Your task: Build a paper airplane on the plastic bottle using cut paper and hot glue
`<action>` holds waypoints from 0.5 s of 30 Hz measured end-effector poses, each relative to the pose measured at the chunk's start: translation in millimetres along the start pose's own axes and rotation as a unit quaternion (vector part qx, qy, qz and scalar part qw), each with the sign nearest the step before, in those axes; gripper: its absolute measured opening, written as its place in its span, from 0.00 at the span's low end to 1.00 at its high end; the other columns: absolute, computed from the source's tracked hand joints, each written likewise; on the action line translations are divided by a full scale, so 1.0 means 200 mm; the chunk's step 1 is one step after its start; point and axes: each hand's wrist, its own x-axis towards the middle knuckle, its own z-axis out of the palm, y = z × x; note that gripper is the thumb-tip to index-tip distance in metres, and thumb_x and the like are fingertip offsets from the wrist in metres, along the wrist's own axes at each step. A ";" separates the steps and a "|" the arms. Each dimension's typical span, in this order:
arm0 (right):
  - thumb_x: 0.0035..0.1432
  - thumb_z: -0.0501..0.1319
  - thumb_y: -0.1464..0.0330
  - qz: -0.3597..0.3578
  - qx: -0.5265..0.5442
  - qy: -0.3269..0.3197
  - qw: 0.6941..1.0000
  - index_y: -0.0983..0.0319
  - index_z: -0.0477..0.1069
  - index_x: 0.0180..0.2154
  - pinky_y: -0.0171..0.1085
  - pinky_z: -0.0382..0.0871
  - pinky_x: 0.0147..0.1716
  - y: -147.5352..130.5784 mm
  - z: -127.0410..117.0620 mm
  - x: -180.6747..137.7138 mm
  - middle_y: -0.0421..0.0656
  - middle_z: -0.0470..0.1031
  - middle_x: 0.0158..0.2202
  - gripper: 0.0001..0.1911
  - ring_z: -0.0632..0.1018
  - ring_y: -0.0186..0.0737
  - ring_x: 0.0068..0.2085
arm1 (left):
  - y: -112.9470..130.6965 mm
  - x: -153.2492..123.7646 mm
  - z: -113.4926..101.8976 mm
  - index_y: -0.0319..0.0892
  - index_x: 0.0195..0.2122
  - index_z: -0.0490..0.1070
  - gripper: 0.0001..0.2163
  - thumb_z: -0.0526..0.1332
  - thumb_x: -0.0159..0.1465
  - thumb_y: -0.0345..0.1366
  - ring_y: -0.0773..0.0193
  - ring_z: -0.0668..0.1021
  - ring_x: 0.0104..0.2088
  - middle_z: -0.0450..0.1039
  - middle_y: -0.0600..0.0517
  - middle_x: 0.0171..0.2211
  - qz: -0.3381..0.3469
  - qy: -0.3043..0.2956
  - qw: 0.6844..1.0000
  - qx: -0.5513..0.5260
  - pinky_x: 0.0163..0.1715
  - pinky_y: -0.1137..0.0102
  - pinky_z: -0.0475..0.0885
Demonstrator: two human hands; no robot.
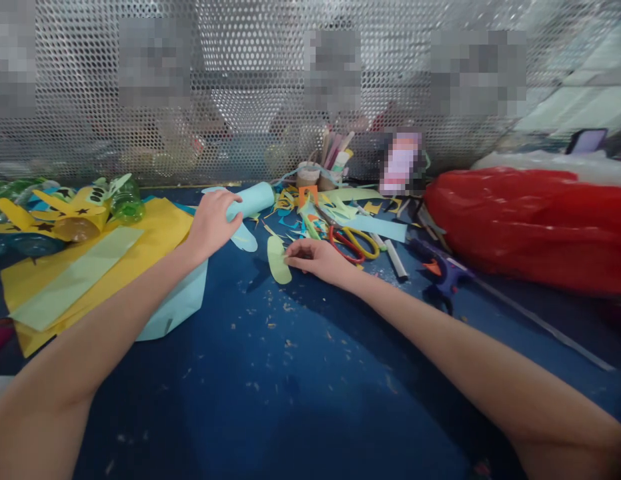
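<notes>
My left hand point(215, 217) is closed round one end of a light blue paper tube point(255, 200), which lies slanted near the back of the table. A rounded light blue paper cutout point(244, 238) sticks out below that hand. Between thumb and fingers my right hand point(315, 259) pinches the edge of a pale green oval paper cutout point(278, 260), held a little above the blue table. Just behind this hand lie scissors with red and yellow handles point(360, 243) among paper scraps point(300, 213).
Yellow paper sheets point(155, 230), a pale green strip point(80, 277) and green bottles point(127, 200) are at left. At right lie a marker point(396, 259), a purple glue gun point(450, 273) and a red plastic bag point(530, 223). A perforated metal screen point(250, 80) stands behind.
</notes>
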 end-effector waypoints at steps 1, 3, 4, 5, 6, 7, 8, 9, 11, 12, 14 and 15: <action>0.46 0.67 0.62 0.008 0.012 0.009 1.000 0.62 0.69 0.29 0.31 0.59 0.22 -0.01 0.00 0.00 0.35 0.67 0.22 0.12 0.65 0.27 0.21 | -0.01 0.03 0.01 0.41 0.43 0.70 0.10 0.57 0.60 0.34 0.53 0.71 0.51 0.73 0.46 0.47 0.015 -0.009 1.000 0.021 0.54 0.59 0.62; 0.45 0.67 0.62 0.026 0.050 0.032 0.998 0.62 0.68 0.30 0.31 0.58 0.22 -0.02 -0.01 0.00 0.34 0.66 0.22 0.13 0.64 0.27 0.21 | -0.03 0.08 0.04 0.40 0.45 0.70 0.13 0.57 0.60 0.37 0.51 0.69 0.52 0.72 0.44 0.48 0.036 -0.024 0.997 0.058 0.54 0.59 0.61; 0.45 0.67 0.62 0.036 0.063 0.039 0.997 0.62 0.68 0.30 0.31 0.58 0.21 -0.02 -0.01 0.00 0.34 0.66 0.22 0.14 0.63 0.26 0.21 | -0.04 0.11 0.06 0.39 0.47 0.69 0.15 0.58 0.60 0.39 0.50 0.69 0.52 0.71 0.43 0.49 0.041 -0.034 0.996 0.076 0.53 0.58 0.61; 0.45 0.67 0.62 0.046 0.063 0.040 0.996 0.62 0.68 0.31 0.31 0.58 0.21 -0.02 -0.02 0.00 0.34 0.66 0.23 0.14 0.63 0.26 0.21 | -0.04 0.13 0.08 0.38 0.48 0.69 0.17 0.58 0.60 0.41 0.48 0.69 0.52 0.71 0.42 0.48 0.043 -0.044 0.994 0.093 0.53 0.58 0.62; 0.45 0.67 0.62 0.053 0.050 0.035 0.997 0.62 0.69 0.30 0.31 0.58 0.22 -0.03 -0.02 0.00 0.35 0.67 0.23 0.13 0.64 0.27 0.21 | -0.05 0.15 0.09 0.38 0.48 0.69 0.18 0.59 0.59 0.43 0.47 0.68 0.52 0.71 0.41 0.48 0.045 -0.056 0.991 0.109 0.52 0.58 0.62; 0.45 0.66 0.63 0.056 0.026 0.024 0.998 0.62 0.69 0.30 0.31 0.59 0.22 -0.03 -0.03 0.00 0.35 0.68 0.24 0.12 0.65 0.27 0.22 | -0.05 0.16 0.10 0.38 0.49 0.69 0.20 0.59 0.59 0.44 0.46 0.69 0.51 0.71 0.41 0.48 0.047 -0.071 0.989 0.124 0.51 0.57 0.62; 0.45 0.66 0.64 0.054 -0.003 0.012 0.998 0.62 0.70 0.30 0.32 0.60 0.24 -0.03 -0.03 0.00 0.36 0.69 0.24 0.11 0.67 0.28 0.24 | -0.04 0.18 0.11 0.38 0.49 0.68 0.22 0.60 0.58 0.46 0.46 0.69 0.51 0.72 0.40 0.47 0.046 -0.082 0.986 0.139 0.50 0.57 0.62; 0.45 0.66 0.64 0.046 -0.035 0.002 0.998 0.63 0.70 0.29 0.33 0.62 0.26 -0.03 -0.04 0.00 0.37 0.71 0.25 0.10 0.68 0.30 0.25 | -0.04 0.19 0.12 0.37 0.50 0.68 0.23 0.60 0.57 0.47 0.45 0.69 0.50 0.72 0.39 0.46 0.044 -0.091 0.983 0.152 0.50 0.57 0.62; 0.45 0.65 0.65 0.022 -0.101 -0.010 0.995 0.63 0.72 0.29 0.34 0.64 0.30 -0.03 -0.05 0.00 0.39 0.73 0.28 0.09 0.71 0.32 0.28 | -0.03 0.20 0.12 0.37 0.52 0.65 0.26 0.61 0.56 0.48 0.44 0.69 0.50 0.72 0.38 0.46 0.035 -0.098 0.979 0.174 0.48 0.57 0.62; 0.45 0.64 0.65 0.011 -0.134 -0.009 0.991 0.62 0.72 0.29 0.35 0.65 0.31 -0.03 -0.06 -0.01 0.40 0.74 0.29 0.08 0.71 0.32 0.28 | -0.03 0.20 0.12 0.37 0.53 0.64 0.28 0.61 0.56 0.48 0.43 0.69 0.49 0.71 0.38 0.45 0.028 -0.099 0.978 0.183 0.48 0.57 0.62; 0.45 0.64 0.67 -0.007 -0.199 -0.001 0.980 0.61 0.74 0.32 0.35 0.65 0.31 -0.05 -0.08 -0.01 0.40 0.76 0.32 0.08 0.71 0.32 0.28 | -0.03 0.20 0.12 0.39 0.56 0.61 0.29 0.62 0.56 0.48 0.43 0.69 0.49 0.71 0.38 0.46 0.015 -0.099 0.976 0.194 0.47 0.57 0.61; 0.45 0.63 0.69 -0.015 -0.227 0.008 0.974 0.60 0.75 0.33 0.35 0.65 0.31 -0.06 -0.09 -0.02 0.40 0.77 0.33 0.09 0.71 0.33 0.28 | -0.03 0.20 0.12 0.39 0.57 0.60 0.30 0.62 0.56 0.47 0.43 0.69 0.49 0.71 0.38 0.46 0.012 -0.099 0.976 0.195 0.47 0.57 0.61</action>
